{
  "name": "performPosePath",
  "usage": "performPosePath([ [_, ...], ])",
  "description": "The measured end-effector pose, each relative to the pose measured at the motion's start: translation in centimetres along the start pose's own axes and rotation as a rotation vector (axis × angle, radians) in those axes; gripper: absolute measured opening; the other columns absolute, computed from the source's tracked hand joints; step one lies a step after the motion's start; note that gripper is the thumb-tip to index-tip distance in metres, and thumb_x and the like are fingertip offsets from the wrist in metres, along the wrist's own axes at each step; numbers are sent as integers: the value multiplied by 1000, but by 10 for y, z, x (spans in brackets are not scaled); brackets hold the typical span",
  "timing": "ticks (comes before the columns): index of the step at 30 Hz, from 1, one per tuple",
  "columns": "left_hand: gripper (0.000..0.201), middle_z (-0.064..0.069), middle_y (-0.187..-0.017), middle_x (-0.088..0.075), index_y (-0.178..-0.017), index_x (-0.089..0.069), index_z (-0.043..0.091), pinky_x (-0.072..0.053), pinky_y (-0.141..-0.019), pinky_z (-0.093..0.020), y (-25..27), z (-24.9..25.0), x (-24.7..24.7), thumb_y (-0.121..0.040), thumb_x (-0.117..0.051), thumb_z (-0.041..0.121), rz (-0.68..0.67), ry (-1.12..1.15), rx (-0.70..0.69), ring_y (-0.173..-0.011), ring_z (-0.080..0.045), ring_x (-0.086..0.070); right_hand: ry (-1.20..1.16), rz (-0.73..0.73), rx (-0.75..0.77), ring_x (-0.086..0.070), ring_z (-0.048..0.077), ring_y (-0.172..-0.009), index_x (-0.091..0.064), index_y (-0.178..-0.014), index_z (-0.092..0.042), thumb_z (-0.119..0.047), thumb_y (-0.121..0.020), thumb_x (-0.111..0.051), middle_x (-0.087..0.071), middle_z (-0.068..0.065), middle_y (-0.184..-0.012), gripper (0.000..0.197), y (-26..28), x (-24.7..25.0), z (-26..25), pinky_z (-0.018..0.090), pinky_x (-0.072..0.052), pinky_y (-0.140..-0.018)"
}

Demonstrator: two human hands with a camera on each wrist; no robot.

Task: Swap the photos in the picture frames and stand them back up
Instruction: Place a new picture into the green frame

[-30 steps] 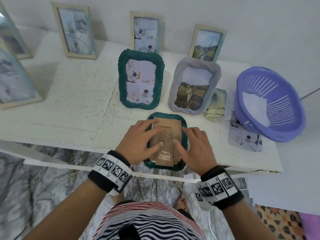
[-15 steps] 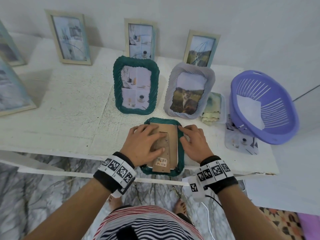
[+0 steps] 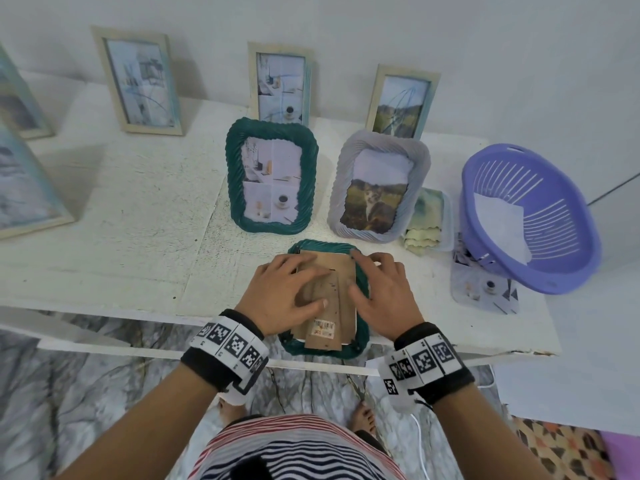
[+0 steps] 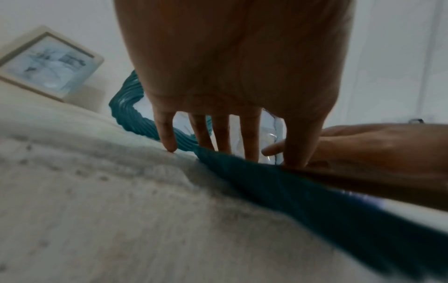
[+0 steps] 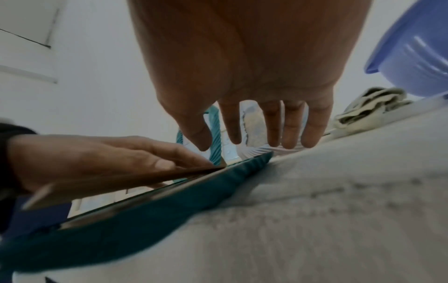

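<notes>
A teal wavy-edged frame (image 3: 362, 336) lies face down at the table's front edge, its brown cardboard back (image 3: 341, 271) facing up. My left hand (image 3: 289, 297) lies flat on the left half of that backing, fingers spread. My right hand (image 3: 382, 292) rests over the frame's right rim with straight fingers. In the left wrist view the left hand's fingertips (image 4: 169, 147) touch the table and the frame's edge (image 4: 290, 195). In the right wrist view the backing (image 5: 135, 178) is slightly raised above the frame (image 5: 169, 206). Behind stand a second teal frame (image 3: 272, 180) and a grey frame (image 3: 377, 185) with a cat photo.
Three pale wooden frames (image 3: 138, 81) lean against the wall, more at the far left (image 3: 24, 181). A purple basket (image 3: 530, 220) sits at the right with a loose photo (image 3: 485, 289) under it. Folded cloth in a clear tray (image 3: 427, 220) lies beside the grey frame. The white table (image 3: 121, 220) ends under my wrists.
Both hands slid along the face-down frame: the right hand moved from the backing to the right rim and far corner, the left hand spread across the backing.
</notes>
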State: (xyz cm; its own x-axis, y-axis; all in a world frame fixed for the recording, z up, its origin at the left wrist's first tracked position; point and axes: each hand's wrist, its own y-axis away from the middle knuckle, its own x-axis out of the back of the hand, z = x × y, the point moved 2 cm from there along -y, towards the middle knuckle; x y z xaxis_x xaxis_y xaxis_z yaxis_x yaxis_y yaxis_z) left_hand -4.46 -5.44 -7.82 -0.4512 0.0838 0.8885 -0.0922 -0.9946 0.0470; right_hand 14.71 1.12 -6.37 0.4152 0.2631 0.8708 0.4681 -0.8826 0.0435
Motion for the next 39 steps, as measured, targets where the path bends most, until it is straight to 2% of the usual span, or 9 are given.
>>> performPosePath([
  [5,60,3,-142,-44,-134,-55,26,-37,-107,-35,-4,-11,5,-84,-44,58,111,233,82,-129,-15,-41,88,-9,59,-46,36,-108,-60,-124,-32,-61,-80,-43,-48,14,-130,56,12,-7,-17,47,-48,-87],
  [10,77,-6,-126,-50,-135,-53,16,-42,-96,-37,-5,-17,5,-79,-32,66,158,74,227,-113,-25,-47,80,-7,51,-46,38,-110,-61,-125,-28,-59,-81,-45,-46,19,-134,56,16,-12,-16,47,-47,-92],
  [14,86,-4,-129,-51,-140,-50,17,-40,-101,-37,-5,-19,6,-76,-32,72,102,138,221,-118,-22,-47,47,-14,52,-43,39,-111,-60,-128,-25,-56,-82,-47,-42,22,-138,57,17,-15,-16,45,-43,-95],
  [19,70,2,-125,-48,-133,-58,22,-33,-112,-33,-6,-25,13,-76,-59,62,77,671,384,-123,-14,-47,41,-31,52,-42,39,-111,-60,-127,-25,-56,-82,-46,-41,23,-137,57,15,-14,-17,45,-42,-95],
  [29,66,6,-114,-50,-128,-60,32,-36,-107,-34,-8,-27,15,-73,-53,69,51,577,364,-117,-14,-48,66,-34,53,-39,38,-114,-57,-130,-25,-58,-81,-42,-38,22,-140,60,15,-15,-16,45,-40,-97],
  [32,49,2,-113,-55,-129,-59,25,-44,-101,-33,-8,-24,19,-85,-61,46,95,560,357,-104,-13,-56,68,-31,41,-37,36,-117,-55,-132,-27,-60,-81,-40,-36,19,-143,62,16,-15,-17,43,-40,-98],
  [34,39,2,-109,-58,-130,-57,21,-49,-89,-26,-7,-21,20,-92,-64,26,160,612,405,-92,-9,-59,91,-38,32,-36,35,-119,-53,-133,-28,-60,-81,-37,-35,18,-145,63,17,-15,-19,43,-39,-100],
  [36,39,2,-107,-62,-132,-55,21,-47,-77,-20,-7,-18,20,-94,-62,22,207,748,485,-89,-7,-61,133,-37,23,-37,36,-119,-54,-131,-28,-63,-83,-36,-37,17,-144,62,16,-15,-22,44,-40,-100],
  [39,30,-3,-101,-70,-124,-59,18,-50,-71,-24,-7,-6,27,-96,-58,28,289,1160,629,-85,-13,-67,170,26,0,-39,34,-118,-63,-115,-28,-73,-83,-33,-46,11,-137,62,14,-9,-31,46,-42,-97],
])
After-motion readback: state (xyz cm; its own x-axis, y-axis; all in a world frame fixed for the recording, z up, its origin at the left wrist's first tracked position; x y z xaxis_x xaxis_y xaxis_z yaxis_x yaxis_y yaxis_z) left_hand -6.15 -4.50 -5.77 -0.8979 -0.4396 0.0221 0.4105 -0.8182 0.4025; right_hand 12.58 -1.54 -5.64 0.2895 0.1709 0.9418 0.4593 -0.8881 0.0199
